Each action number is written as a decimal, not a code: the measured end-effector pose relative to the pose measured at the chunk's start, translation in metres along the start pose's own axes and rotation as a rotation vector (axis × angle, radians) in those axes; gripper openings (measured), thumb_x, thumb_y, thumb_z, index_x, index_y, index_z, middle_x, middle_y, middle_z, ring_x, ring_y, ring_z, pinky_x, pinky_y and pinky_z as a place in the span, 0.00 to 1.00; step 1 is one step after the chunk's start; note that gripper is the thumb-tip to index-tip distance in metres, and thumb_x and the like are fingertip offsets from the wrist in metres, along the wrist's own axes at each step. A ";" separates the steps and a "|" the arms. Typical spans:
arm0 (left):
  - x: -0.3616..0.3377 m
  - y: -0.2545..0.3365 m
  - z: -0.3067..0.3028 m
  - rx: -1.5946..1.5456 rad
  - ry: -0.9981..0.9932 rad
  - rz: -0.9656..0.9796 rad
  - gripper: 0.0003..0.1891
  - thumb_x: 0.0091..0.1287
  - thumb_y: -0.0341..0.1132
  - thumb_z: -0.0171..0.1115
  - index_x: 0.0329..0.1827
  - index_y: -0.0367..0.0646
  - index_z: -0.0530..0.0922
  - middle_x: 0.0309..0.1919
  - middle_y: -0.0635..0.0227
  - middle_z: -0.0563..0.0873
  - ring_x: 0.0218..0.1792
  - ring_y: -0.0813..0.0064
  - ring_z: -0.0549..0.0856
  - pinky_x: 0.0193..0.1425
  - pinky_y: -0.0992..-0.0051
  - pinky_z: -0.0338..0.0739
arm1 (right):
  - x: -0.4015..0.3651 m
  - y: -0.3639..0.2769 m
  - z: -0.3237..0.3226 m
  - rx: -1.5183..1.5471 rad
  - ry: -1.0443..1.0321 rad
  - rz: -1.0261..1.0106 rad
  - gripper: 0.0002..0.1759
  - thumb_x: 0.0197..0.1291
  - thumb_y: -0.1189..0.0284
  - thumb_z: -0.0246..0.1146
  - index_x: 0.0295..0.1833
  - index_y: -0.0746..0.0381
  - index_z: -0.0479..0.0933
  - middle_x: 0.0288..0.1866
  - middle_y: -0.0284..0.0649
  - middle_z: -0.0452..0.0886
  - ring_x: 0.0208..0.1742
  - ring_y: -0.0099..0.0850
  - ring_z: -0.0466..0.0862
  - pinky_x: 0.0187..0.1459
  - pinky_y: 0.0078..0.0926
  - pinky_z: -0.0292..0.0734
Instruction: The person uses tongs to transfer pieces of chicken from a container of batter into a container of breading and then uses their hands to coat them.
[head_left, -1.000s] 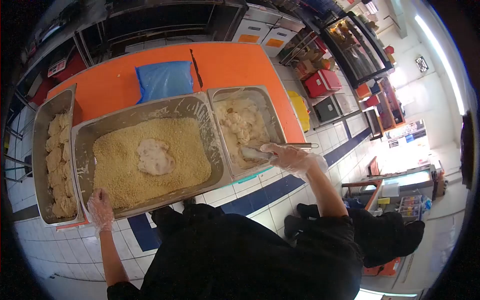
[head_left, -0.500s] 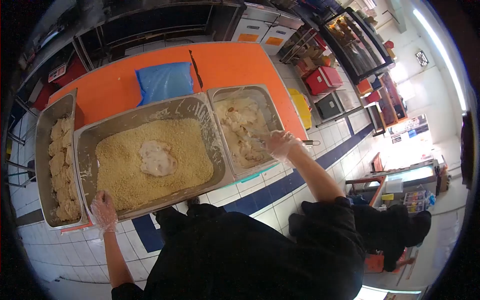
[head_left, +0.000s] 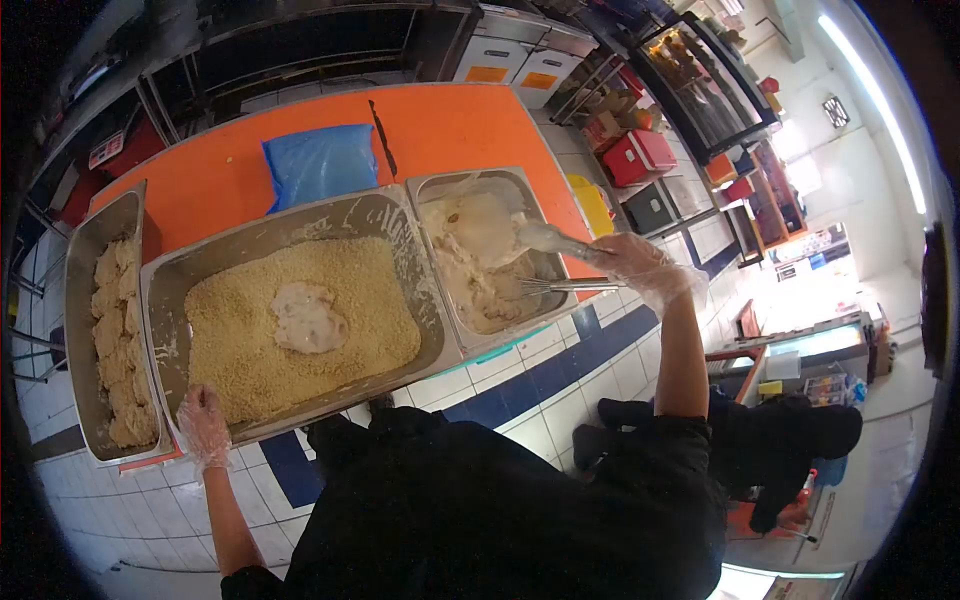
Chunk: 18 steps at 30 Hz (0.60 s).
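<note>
My left hand, in a clear plastic glove, is closed at the near-left corner of a large metal tray of pale crumbs. A batter-covered piece of meat lies on the crumbs. My right hand, also gloved, is past the right edge of the batter tray. It grips the narrow end of a long, batter-coated piece of meat, blurred by motion, whose wide part stretches over the batter. Below it, a wire whisk rests in the batter with its handle over the rim.
A narrow metal tray on the left holds several crumb-coated pieces. Behind the trays, a blue plastic bag lies on the orange table. Another person in dark clothes is at the right.
My right hand has moved up and to the right from the batter, pulling the coated piece along and uncovering the whisk. My left hand has stayed at the tray corner.
</note>
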<state>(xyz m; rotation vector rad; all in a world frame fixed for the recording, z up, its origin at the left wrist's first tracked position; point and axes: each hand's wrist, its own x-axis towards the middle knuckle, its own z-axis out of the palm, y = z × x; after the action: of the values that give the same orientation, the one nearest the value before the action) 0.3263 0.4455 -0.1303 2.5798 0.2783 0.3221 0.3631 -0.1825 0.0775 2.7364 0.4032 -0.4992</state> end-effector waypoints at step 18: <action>0.002 0.008 -0.004 0.060 0.022 0.087 0.10 0.65 0.33 0.55 0.33 0.31 0.76 0.24 0.49 0.78 0.25 0.54 0.76 0.33 0.62 0.70 | 0.012 -0.032 0.061 0.024 -0.005 -0.158 0.25 0.55 0.78 0.57 0.60 0.52 0.72 0.54 0.34 0.76 0.53 0.36 0.81 0.56 0.28 0.78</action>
<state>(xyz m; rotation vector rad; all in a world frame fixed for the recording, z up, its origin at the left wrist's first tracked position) 0.3282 0.4408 -0.1225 2.6537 0.1870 0.3787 0.3455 -0.1738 0.0103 2.7387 0.6191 -0.5543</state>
